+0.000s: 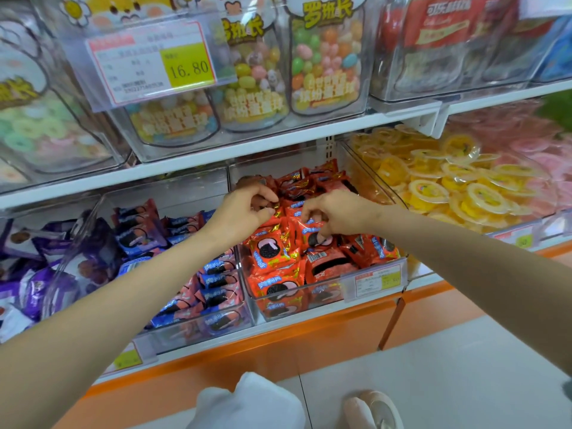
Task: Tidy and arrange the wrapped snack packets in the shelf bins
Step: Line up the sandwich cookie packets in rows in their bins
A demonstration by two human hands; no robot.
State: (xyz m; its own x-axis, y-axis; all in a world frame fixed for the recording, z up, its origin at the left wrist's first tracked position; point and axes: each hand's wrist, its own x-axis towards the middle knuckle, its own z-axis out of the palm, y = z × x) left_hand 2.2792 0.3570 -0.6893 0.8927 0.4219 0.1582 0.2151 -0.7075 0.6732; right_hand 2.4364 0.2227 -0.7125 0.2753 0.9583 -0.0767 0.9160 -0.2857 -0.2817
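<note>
Head view — shelf stock, lower tier.

Item: red packets (272,252), in the middle clear bin (309,308), filled to the rim.
Left hand (247,205): fingers curled, thumb and fingertips pinching a packet's crimped edge at mid-bin.
Right hand (334,215): fingers curled down, nipping the top of a packet just beside it.
Condition: front packets lie face-up in rough overlapping rows; those at the back sit heaped and tilted.
Neighbours: blue packets (216,283) in fair order; purple packets (46,274) loosely piled.
Progress, by judgement: red bin partly done — back rows and purple stock outstanding.
</note>
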